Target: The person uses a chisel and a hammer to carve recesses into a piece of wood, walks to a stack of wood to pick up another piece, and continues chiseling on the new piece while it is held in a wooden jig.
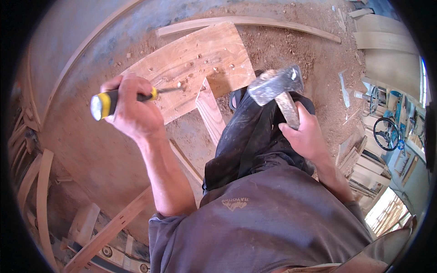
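Observation:
My left hand is wrapped round the black and yellow handle of a chisel. The chisel lies nearly level, its metal blade pointing right over a flat wooden board. Whether the tip touches the wood, I cannot tell. Small chips and dark spots are scattered over the board's face. In my right hand is a hammer, gripped by its wooden handle. Its worn metal head is raised above my knees, right of the board and apart from the chisel. A lighter wooden piece angles down from the board's near edge.
A long wooden strip lies behind the board on the chip-strewn floor. Lengths of timber stand at the lower left. On the right are stacked panels and a machine with a black handwheel.

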`<state>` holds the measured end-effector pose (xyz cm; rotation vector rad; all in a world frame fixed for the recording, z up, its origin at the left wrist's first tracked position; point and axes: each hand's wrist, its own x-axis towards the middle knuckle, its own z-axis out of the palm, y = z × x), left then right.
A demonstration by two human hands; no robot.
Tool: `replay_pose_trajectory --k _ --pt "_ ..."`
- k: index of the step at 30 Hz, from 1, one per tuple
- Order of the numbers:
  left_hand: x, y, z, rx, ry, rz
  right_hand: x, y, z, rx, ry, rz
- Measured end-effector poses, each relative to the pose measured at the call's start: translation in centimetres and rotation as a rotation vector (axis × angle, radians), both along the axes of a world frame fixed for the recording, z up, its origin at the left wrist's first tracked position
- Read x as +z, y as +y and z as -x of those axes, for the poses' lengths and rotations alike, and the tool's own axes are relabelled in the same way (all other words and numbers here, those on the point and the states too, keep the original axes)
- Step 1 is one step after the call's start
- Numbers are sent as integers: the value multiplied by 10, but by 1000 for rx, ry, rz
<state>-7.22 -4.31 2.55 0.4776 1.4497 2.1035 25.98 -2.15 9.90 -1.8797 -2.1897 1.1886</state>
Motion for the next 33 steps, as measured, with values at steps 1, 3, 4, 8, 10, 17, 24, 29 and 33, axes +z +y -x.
replay_pose_trajectory --k 1,3,4,8,10,17,24,29,33 --pt "6 0 4 79 -18 -47 -3 -3 -3 -68 -11 67" --pt "6 0 3 39 -65 -1 -3 -13 -9 -206 -46 200" --pt "4 -1 1 16 -95 22 -7 -17 -16 -236 -74 248" --pt "-5 -17 -28 -168 132 252 -12 -32 -25 -258 -79 254" --pt "-18 -27 -52 -103 283 305 -11 -34 -24 -245 -100 264" --pt "-12 -45 -125 -223 483 65 -6 -30 -11 -205 -148 234" --pt "-28 -32 -126 -219 545 -115 -1 -30 -1 -226 -149 228" --pt "-20 -28 -122 -145 464 -26 9 -28 9 -206 -170 196" --pt "-28 -28 -117 -246 551 -106 9 -30 12 -229 -124 148"
